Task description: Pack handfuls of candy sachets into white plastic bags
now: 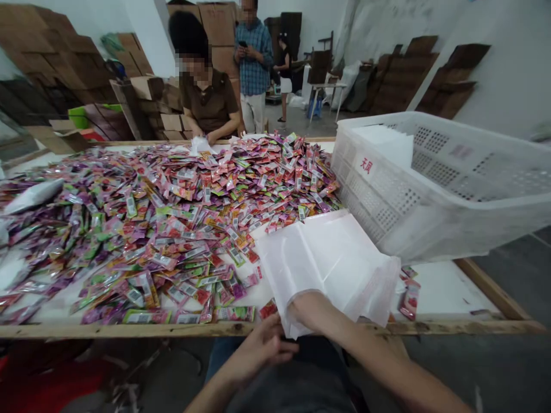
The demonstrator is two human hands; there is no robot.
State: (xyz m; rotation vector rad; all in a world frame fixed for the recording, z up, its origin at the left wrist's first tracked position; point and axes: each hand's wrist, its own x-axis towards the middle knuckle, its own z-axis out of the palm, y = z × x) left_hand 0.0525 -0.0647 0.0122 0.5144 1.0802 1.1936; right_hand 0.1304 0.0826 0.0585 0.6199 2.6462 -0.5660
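A white plastic bag [293,252] lies on a stack of white bags [344,246] near the table's front edge. My right hand [309,308] reaches into the bag's mouth, and its fingers are hidden inside. Beside the bag's lower left corner is my left hand [269,347], with loosely bent fingers apart and nothing visible in them. Whether it touches the bag, I cannot tell. Many small, colourful snack packets [193,229] are heaped across the table to the left. A red packet [267,308] lies just above my left hand.
A white perforated crate [387,183] stands at the right, holding white bags [383,143]. A wooden rim [129,331] edges the table. Across it a person [209,97] handles a white bag [201,145]. Two more people and cardboard boxes [219,28] are behind.
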